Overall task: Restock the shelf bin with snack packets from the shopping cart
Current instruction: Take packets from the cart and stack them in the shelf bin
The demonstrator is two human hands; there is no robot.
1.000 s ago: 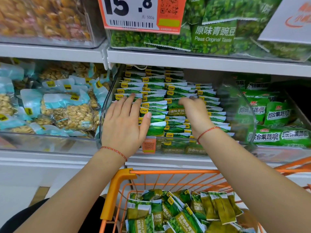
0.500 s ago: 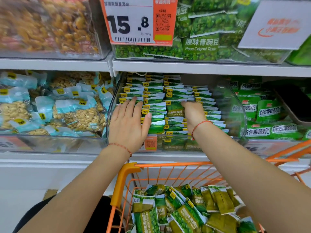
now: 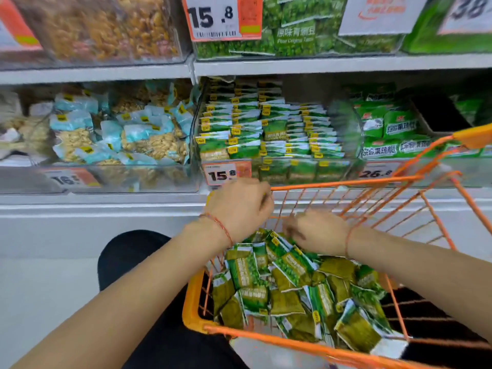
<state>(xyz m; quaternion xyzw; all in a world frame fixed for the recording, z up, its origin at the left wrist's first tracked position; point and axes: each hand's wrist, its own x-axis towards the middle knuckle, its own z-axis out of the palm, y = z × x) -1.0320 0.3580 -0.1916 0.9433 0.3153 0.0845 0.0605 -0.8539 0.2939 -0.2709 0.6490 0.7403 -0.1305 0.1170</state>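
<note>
Green snack packets [image 3: 292, 286] lie heaped in the orange shopping cart [image 3: 346, 183] at the lower right. The clear shelf bin [image 3: 343, 129] above it holds neat rows of the same green packets [image 3: 255, 123]. My left hand [image 3: 239, 209] hovers over the cart's far left corner with its fingers curled, and I see nothing in it. My right hand [image 3: 316, 233] is down inside the cart, its blurred fingertips on the top of the heap. Whether it grips a packet is unclear.
A bin of pale blue peanut packs [image 3: 111, 137] stands left of the target bin, and a bin of green vegetable-crisp bags [image 3: 394, 134] right of it. Price tags [image 3: 223, 174] hang on the bin fronts. More full bins fill the upper shelf [image 3: 319, 65].
Both hands have left the shelf bin and dropped to the cart. The view has tilted down, so more of the cart shows.
</note>
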